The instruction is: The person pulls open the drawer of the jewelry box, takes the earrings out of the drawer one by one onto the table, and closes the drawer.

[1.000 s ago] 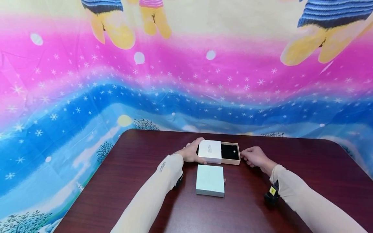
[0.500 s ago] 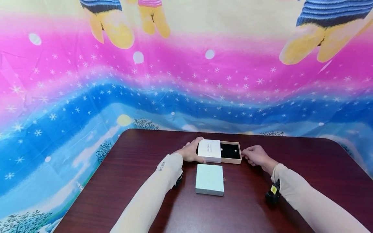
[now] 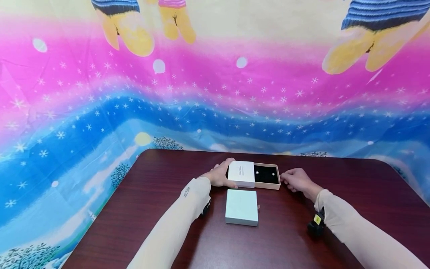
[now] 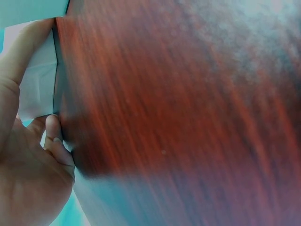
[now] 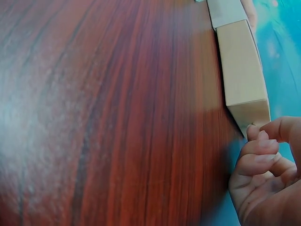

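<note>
A white jewelry box sleeve lies at the back of the table, its tan drawer drawn partway out to the right. Inside, a black pad bears two small pearl-like studs. My left hand grips the sleeve from its left end, thumb along the near side and fingers at the far side. At the drawer's right end, my right hand pinches a small pull tab between thumb and forefinger; the tab is mostly hidden by the fingertips. The other right fingers are curled.
Nearer me lies a closed pale mint box, with a small ribbon tab at its right side. The dark red wooden table ends just behind the jewelry box, against a printed backdrop.
The drawer has slid farther right out of the sleeve along with my right hand, and the second stud has come into view. My left hand and the mint box stay put.
</note>
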Demonstrator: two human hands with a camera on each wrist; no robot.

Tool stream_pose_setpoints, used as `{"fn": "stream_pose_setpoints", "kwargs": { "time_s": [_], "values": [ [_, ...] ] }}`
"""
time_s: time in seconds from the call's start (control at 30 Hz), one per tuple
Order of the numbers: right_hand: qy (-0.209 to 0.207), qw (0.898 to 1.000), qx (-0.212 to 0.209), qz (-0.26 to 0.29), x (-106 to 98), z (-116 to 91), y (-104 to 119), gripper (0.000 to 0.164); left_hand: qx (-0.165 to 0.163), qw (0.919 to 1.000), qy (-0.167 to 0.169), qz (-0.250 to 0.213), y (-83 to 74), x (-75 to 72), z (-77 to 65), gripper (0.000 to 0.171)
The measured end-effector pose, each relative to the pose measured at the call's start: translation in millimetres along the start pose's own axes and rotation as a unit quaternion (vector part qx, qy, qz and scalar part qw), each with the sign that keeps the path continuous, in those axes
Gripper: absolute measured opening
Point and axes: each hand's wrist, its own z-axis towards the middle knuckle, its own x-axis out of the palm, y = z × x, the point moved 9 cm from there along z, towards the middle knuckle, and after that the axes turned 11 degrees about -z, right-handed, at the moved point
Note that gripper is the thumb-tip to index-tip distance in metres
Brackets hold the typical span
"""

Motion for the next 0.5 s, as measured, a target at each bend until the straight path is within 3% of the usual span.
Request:
{"fn": "stream_pose_setpoints", "kwargs": {
  "time_s": [0.5],
  "values": [
    [-0.004,1.0,-0.006,-0.011,-2.2,-2.9,-0.5,0.029,0.01,0.9999,-0.003,0.002,-1.5,-0.5,-0.6,0.106]
  ]
}}
